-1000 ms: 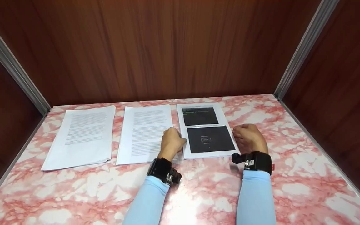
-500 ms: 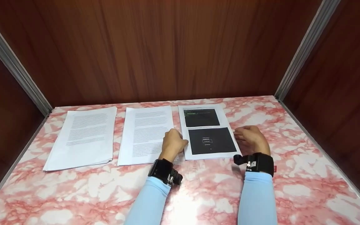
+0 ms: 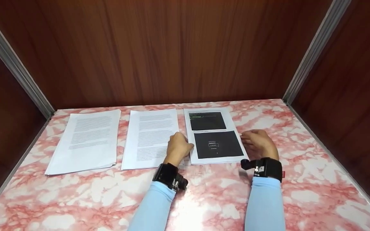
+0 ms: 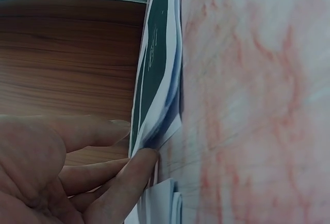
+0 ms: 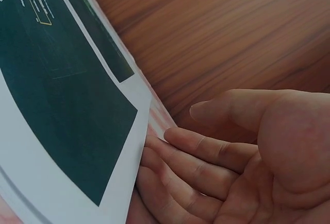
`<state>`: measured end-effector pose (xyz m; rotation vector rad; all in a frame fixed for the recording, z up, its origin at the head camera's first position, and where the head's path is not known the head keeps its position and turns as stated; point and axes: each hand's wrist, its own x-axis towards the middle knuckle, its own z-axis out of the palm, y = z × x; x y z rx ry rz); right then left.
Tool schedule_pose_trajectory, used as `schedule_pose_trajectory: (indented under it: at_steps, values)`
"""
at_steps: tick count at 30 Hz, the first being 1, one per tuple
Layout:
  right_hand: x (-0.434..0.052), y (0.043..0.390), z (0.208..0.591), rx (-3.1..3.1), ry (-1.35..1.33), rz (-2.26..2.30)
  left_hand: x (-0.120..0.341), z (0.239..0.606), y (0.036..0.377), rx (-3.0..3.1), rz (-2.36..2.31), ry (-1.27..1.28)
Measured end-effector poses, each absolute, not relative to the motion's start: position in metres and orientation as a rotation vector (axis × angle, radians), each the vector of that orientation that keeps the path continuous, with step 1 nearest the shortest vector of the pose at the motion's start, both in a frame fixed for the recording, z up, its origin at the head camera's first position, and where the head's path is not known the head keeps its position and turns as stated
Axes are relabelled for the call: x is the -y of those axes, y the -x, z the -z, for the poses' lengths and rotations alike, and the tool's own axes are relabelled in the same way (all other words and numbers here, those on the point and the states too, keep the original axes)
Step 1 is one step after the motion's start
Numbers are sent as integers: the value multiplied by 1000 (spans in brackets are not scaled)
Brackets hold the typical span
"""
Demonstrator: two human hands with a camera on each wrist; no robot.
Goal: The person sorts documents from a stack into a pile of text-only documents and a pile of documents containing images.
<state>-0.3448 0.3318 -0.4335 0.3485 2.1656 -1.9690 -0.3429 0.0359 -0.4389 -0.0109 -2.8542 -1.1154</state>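
Head view shows the left hand (image 3: pixel 178 146) at the left edge of the dark-printed paper stack (image 3: pixel 215 136), fingers curled against that edge; the left wrist view shows a fingertip (image 4: pixel 138 163) lifting the stack's corner, the sheets fanned apart just above the worktop (image 3: pixel 210 195). Right hand (image 3: pixel 258 142) lies at the stack's right edge, fingers loosely bent and tucked under the sheets, as the right wrist view shows (image 5: pixel 196 167), with the thumb free above them. This stack is white paper whose top sheet carries 2 large dark rectangles with small pale print. It lies at the middle rear of the pink marbled worktop. Just left of the stack sits a second stack of text pages (image 3: pixel 149 138), and further left of it a third stack (image 3: pixel 87 141). Wood panels (image 3: pixel 185 51) rise behind the stack.
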Motion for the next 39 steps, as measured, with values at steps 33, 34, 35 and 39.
schedule_pose_trajectory:
  at_steps: [33, 34, 35, 39]
  values:
    - [-144, 350, 346, -2623, 457, 1914, 123, 338, 329, 2513, 1168, 204]
    - [-127, 352, 348, -2613, 512, 1884, 139, 339, 329, 2515, 1149, 164]
    - [-110, 353, 350, -2599, 562, 1862, 155, 339, 328, 2511, 1129, 128]
    - [-46, 356, 365, -2544, 678, 1797, 213, 349, 321, 2516, 1073, -28]
